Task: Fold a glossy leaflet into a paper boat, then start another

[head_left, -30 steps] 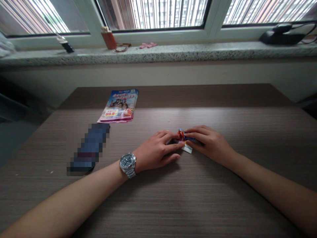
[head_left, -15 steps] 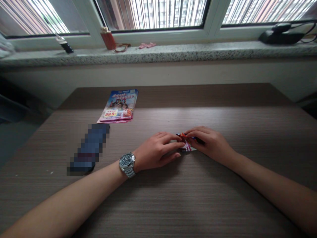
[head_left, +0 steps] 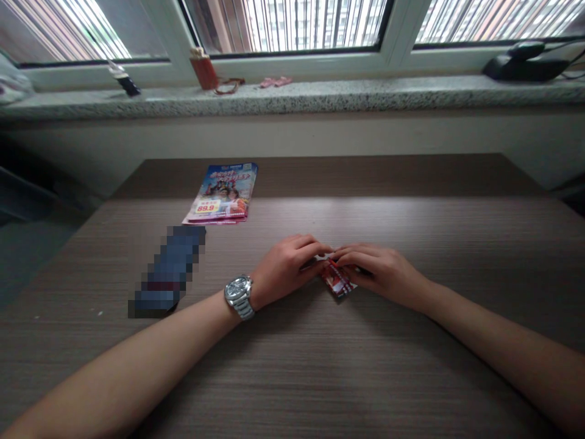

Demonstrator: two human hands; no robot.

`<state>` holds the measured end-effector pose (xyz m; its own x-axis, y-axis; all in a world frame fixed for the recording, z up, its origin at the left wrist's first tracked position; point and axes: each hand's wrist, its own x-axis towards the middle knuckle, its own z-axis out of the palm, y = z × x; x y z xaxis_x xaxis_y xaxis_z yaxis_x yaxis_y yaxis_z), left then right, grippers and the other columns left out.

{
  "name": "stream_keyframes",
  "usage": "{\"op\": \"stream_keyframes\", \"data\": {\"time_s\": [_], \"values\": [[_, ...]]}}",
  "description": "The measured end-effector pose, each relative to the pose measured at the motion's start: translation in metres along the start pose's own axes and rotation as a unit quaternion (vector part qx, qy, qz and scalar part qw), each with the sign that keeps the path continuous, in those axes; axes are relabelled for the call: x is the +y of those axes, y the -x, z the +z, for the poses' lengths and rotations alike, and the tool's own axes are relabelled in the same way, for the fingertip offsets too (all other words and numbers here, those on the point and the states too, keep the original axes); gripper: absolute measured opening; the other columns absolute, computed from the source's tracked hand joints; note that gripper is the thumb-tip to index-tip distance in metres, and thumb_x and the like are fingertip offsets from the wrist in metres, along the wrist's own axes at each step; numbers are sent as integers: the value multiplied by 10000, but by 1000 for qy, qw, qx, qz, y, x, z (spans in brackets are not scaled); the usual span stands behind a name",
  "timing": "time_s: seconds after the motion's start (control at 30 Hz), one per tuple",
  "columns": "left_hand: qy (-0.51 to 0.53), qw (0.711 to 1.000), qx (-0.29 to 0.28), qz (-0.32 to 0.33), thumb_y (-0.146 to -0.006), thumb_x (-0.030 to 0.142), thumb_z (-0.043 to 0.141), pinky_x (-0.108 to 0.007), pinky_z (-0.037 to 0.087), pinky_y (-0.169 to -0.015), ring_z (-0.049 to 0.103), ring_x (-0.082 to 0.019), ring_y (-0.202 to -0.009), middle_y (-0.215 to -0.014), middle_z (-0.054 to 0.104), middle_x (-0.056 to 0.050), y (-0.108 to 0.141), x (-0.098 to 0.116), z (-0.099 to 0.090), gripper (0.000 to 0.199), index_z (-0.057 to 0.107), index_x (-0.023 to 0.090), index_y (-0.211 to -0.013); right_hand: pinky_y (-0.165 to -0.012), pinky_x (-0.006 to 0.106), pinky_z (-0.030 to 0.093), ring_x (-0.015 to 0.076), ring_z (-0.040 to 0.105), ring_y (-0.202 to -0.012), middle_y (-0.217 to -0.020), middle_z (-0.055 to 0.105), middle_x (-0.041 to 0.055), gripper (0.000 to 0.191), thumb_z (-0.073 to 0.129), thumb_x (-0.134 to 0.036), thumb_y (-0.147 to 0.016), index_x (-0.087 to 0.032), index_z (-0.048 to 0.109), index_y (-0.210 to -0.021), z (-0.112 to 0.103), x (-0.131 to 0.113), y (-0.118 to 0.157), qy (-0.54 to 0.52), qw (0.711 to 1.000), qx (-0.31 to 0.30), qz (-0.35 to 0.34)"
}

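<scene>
A small folded piece of colour-printed paper [head_left: 338, 283], red, white and dark, lies on the table between my hands. My left hand [head_left: 289, 268], with a metal watch [head_left: 238, 291] on its wrist, has its thumb and fingers closed on the paper's far left corner. From the other side, my right hand [head_left: 386, 268] holds the far right part, fingers bent over it. The fingertips of both hands nearly meet at the top and hide part of the paper.
A stack of printed flyers [head_left: 223, 192] lies at the back left of the wooden table [head_left: 320, 378]. Nearer me is a blurred-out dark blue oblong [head_left: 169, 268]. On the stone windowsill [head_left: 347, 100] are a red case [head_left: 204, 72], pink items [head_left: 275, 82] and a black device [head_left: 525, 66].
The paper has turned, and one corner now points toward me. My hands have drawn closer together, with the left fingers now closed on its far edge.
</scene>
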<state>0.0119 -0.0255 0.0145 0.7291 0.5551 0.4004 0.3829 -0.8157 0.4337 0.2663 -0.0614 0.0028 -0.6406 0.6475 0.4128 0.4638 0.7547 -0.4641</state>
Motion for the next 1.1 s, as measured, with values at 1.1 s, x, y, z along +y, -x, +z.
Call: {"op": "stream_keyframes", "data": {"time_s": [1.1], "values": [[74, 992, -16, -101, -1003, 200, 560, -237, 476, -742, 615, -131, -810, -953, 654, -44, 1, -1, -3, 198, 695, 191, -1147, -991, 388, 578, 236, 665, -1201, -1429, 601, 123, 281, 544, -224, -1020, -256, 654, -1277, -4, -5, 3, 30, 999, -21, 25]]}}
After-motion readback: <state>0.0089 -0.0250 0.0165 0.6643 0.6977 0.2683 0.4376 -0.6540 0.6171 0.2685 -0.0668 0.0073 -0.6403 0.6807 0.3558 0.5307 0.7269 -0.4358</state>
